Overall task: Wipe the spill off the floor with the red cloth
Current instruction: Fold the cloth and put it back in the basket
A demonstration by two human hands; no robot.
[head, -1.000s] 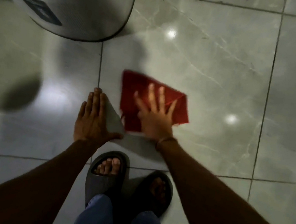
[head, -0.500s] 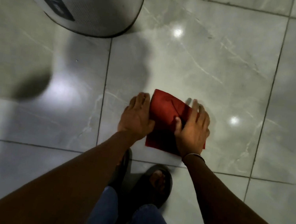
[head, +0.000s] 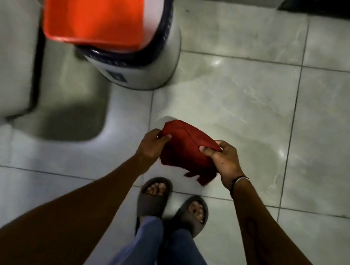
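Both hands, left hand (head: 150,143) and right hand (head: 225,160), pinch the bunched red cloth (head: 186,150) above the tiled floor (head: 229,108), the wiping seemingly finished.

Floor (head: 229,108): glossy grey marble-look tiles, thin dark grout lines. Standing on it: white bin with dark rim (head: 150,60); two dark slide sandals (head: 152,199), worn.

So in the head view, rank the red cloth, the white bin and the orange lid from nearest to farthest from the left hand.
1. Red cloth: pinched in the left hand itself, with the right hand on its other end.
2. White bin: on the floor ahead of the hand, slightly left.
3. Orange lid: farthest, up at the top left, over the bin.
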